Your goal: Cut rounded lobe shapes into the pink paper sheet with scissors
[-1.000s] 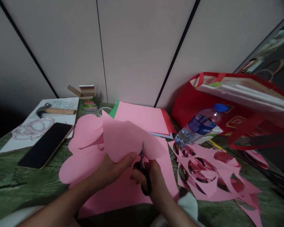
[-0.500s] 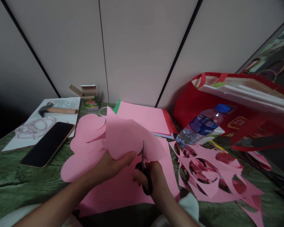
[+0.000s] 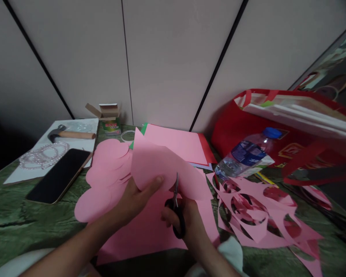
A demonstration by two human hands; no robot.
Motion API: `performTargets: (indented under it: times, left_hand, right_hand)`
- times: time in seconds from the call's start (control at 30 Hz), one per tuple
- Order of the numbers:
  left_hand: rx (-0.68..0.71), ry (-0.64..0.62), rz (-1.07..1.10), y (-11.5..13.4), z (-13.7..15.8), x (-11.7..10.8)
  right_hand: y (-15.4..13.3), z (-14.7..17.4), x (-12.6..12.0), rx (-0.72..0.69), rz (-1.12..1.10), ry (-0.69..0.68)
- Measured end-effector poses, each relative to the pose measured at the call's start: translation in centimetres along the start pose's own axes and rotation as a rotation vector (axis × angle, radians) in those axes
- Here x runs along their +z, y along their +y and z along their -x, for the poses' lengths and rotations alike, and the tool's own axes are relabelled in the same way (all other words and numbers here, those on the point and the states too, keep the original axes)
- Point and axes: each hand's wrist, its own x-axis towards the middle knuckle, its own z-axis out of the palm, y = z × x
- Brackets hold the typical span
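Note:
My left hand (image 3: 140, 196) grips the lower edge of a pink paper sheet (image 3: 152, 161), thumb on top. In my right hand (image 3: 187, 215) is a pair of scissors (image 3: 177, 204) with black handles; the blades point away from me and lie on a curved cut in the sheet. The held sheet is raised and bent above a larger pink sheet (image 3: 150, 234) lying on the table. Left of my left hand, rounded pink paper cutouts (image 3: 95, 200) lie in overlapping piles.
Cut pink scraps (image 3: 256, 215) lie at right, beside a tilted water bottle (image 3: 242, 152) and a red bag (image 3: 230, 115). Stacked coloured paper (image 3: 173, 142) is behind. A phone (image 3: 60, 175), hammer (image 3: 75, 134), beads (image 3: 43, 156) and small open box (image 3: 111, 125) are at left.
The held pink sheet has shifted and turned slightly to the right, its right part now lower. My left thumb has moved up a little on it. The scissors stay at nearly the same place.

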Motion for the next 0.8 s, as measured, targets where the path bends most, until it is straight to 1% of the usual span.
performTargets:
  times: [0.07,0.17,0.27,0.43,0.53,0.6,0.67,0.8]
  left_hand:
    - [-0.039,0.054,-0.059,0.0,0.1,-0.1]
    - [-0.079,0.087,-0.133,0.2,0.2,-0.2]
    - [-0.066,0.086,-0.199,0.4,0.3,-0.2]
    - [-0.027,0.122,-0.292,0.4,0.2,0.1]
    - [-0.016,0.157,-0.354,0.3,0.2,-0.1]
    - [-0.004,0.168,-0.368,0.4,0.1,-0.3]
    - [0.018,0.160,-0.360,0.5,-0.1,-0.7]
    - [0.048,0.078,-0.401,0.7,-0.6,-1.3]
  right_hand:
    - [0.5,-0.1,0.1,0.004,-0.073,0.037]
    - [0.9,-0.2,0.2,0.024,-0.129,-0.024]
    - [0.7,-0.2,0.1,0.048,-0.140,-0.080]
    - [0.0,-0.1,0.1,0.013,-0.244,-0.119]
    - [0.1,0.0,0.1,0.060,-0.267,-0.178]
    - [0.2,0.0,0.1,0.101,-0.291,-0.251]
    - [0.4,0.0,0.1,0.123,-0.332,-0.305]
    - [0.2,0.1,0.1,0.151,-0.472,-0.301]
